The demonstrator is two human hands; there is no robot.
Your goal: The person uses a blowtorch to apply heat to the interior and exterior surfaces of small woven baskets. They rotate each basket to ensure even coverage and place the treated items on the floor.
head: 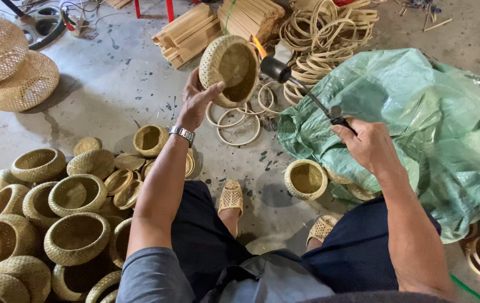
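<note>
My left hand [197, 104] holds a small woven bamboo basket [230, 69] up by its rim, opening tilted toward me. My right hand [368, 145] grips the handle of a black gas torch [300, 90]. The torch's nozzle points at the basket's right edge, and a small orange flame [259, 46] burns at its tip, close to the rim. A metal watch [182, 133] sits on my left wrist.
Several woven baskets [77, 235] are piled at the lower left, one more [305, 179] by a green plastic sack [419, 123]. Bamboo rings [330, 28] and wooden slats [189, 33] lie ahead. Larger woven domes [18, 73] stand at upper left. My sandalled feet [231, 197] rest on the concrete floor.
</note>
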